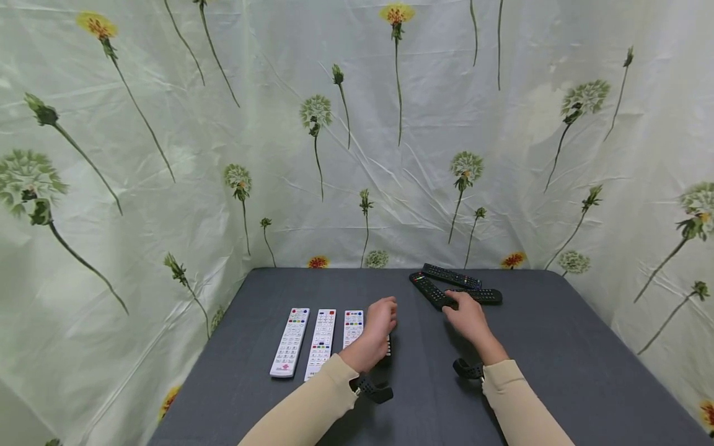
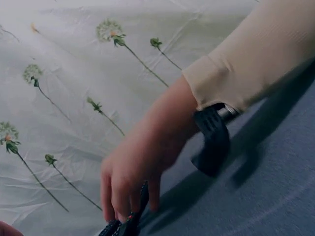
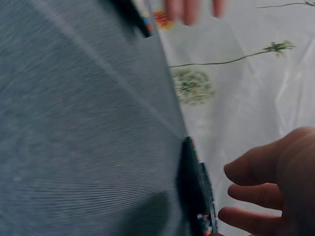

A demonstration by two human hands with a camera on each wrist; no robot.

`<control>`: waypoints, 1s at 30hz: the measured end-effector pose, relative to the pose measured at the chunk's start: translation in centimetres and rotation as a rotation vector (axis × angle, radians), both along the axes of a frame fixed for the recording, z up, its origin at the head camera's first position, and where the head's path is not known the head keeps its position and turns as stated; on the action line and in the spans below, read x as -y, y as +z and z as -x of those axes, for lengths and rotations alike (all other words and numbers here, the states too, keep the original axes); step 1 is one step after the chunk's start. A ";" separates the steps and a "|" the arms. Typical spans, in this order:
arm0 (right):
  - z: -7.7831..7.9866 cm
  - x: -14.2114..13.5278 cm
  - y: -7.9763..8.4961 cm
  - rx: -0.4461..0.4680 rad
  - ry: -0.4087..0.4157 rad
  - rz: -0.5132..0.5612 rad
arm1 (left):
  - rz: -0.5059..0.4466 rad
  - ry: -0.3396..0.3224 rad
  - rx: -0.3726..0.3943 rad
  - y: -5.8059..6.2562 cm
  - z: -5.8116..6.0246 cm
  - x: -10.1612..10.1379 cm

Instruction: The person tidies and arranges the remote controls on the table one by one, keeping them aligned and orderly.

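My left hand [image 1: 379, 325] is above the table beside a row of remote controls, its fingers bent downward with nothing seen gripped. A black remote [image 1: 388, 345] lies mostly hidden under that wrist. In the right wrist view, the left fingertips are apart from this black remote [image 3: 135, 17]. My right hand [image 1: 470, 316] hovers at a pile of black remotes, thumb and fingers loosely spread in the right wrist view. Nearest it lies a slanted black remote [image 1: 428, 288]. Another [image 1: 450, 275] lies behind, and a third [image 1: 486, 296] sits partly behind the right fingers.
Three white remotes stand side by side at the left: one leftmost [image 1: 290, 342], one in the middle [image 1: 321, 341], one [image 1: 353, 325] partly covered by the left forearm. Black straps hang from both wrists. A dandelion-print curtain [image 1: 268, 124] rises behind the dark table [image 1: 234, 396].
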State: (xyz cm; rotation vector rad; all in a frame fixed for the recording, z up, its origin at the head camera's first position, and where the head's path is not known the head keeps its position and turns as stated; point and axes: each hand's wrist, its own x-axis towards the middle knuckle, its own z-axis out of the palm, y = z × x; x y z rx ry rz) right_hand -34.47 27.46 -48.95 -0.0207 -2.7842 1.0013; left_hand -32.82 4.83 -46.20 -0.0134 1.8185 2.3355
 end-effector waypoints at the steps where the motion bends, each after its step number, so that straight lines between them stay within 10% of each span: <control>1: 0.0 0.0 -0.2 0.005 0.015 -0.017 | -0.003 -0.003 0.004 0.0 0.3 -0.5; 16: 0.7 -0.1 -1.5 0.022 0.002 0.099 | -0.142 -0.136 0.171 -2.1 5.1 -5.8; 23: 0.9 0.2 -1.3 0.133 0.051 0.483 | -0.203 -0.124 0.193 -2.7 5.9 -6.5; 30: 0.8 0.3 -1.6 0.151 0.006 0.729 | -0.066 -0.006 0.172 -3.2 6.1 -6.5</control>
